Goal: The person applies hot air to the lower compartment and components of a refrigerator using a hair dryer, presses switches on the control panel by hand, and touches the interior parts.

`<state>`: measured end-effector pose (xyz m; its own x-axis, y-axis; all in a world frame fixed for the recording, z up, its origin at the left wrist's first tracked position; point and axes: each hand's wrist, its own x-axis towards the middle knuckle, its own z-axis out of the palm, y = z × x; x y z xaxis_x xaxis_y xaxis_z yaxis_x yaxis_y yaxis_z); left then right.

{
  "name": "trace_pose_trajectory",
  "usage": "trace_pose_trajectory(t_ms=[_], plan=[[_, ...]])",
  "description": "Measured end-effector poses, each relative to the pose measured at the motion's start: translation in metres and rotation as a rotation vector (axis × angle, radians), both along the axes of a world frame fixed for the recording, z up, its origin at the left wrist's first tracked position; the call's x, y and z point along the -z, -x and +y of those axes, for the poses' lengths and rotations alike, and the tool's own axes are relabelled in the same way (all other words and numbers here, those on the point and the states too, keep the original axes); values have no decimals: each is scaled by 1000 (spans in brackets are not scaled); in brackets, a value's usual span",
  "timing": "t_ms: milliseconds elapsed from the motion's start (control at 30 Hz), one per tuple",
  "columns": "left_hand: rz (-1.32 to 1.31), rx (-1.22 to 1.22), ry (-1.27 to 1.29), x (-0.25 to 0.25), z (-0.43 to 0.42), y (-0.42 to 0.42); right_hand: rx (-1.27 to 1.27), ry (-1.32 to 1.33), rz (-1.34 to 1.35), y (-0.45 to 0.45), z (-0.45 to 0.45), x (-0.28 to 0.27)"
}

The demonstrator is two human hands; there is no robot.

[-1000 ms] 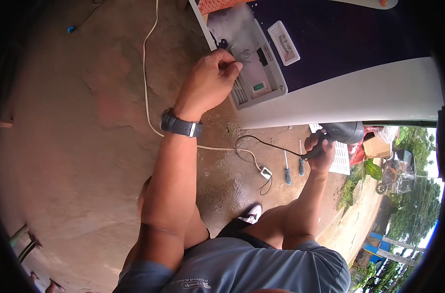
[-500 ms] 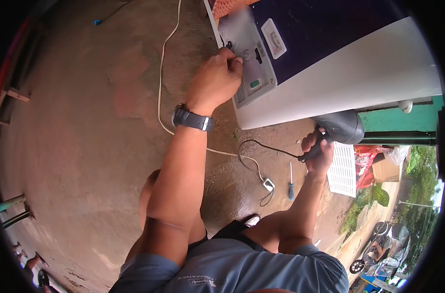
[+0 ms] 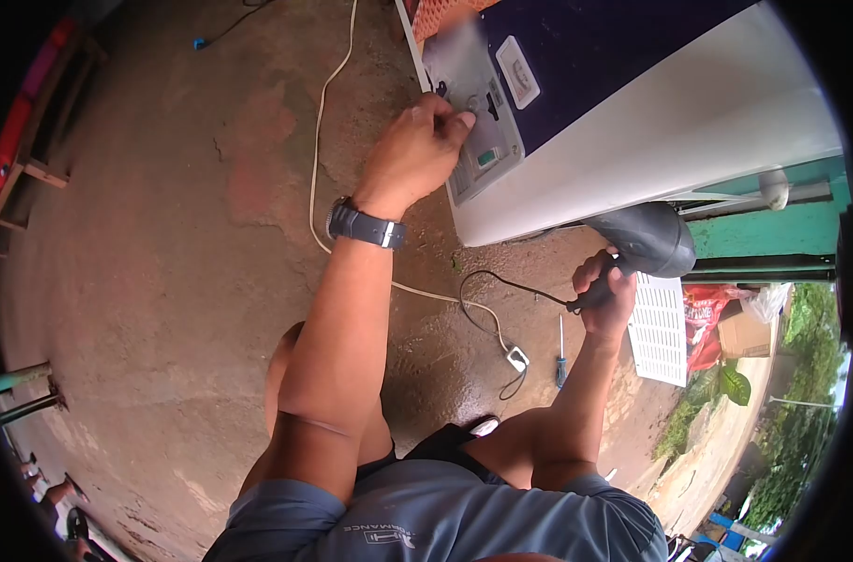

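My left hand (image 3: 417, 155), with a dark watch on its wrist, is at the grey control panel (image 3: 487, 173) of a white and dark purple appliance (image 3: 623, 136). Its thumb and fingers are pinched together beside a round clear part; what lies between the fingertips is hidden. On the right, my right hand (image 3: 606, 295) grips the handle of a black hair dryer (image 3: 647, 239), whose barrel is beside the lower edge of the appliance. A dark cord runs from the handle towards a white socket (image 3: 517, 358) on the wet floor.
A screwdriver (image 3: 560, 361) lies on the floor left of my right forearm. Near it are a white slotted panel (image 3: 658, 328), a red bag (image 3: 703, 323) and a cardboard box (image 3: 745, 332). A pale cable (image 3: 319, 155) crosses the floor. A bench (image 3: 43, 173) stands far left.
The view has turned, so the appliance appears tilted more steeply and the hair dryer's barrel shows more fully. My left hand stays pinched at the panel, and my right hand still grips the dryer.
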<state>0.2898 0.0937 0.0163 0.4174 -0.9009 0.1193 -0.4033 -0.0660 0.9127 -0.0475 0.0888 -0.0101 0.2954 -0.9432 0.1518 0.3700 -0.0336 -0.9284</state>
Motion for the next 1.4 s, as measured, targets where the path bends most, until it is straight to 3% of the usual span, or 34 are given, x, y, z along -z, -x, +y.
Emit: trace_pose_trajectory(t_ms=[533,1400], plan=[[77,143,22,-1,15,-5,45,-1,73,-12,9,-11],[-30,12,124,-22,30,12,26,28,56,-10,9,-6]])
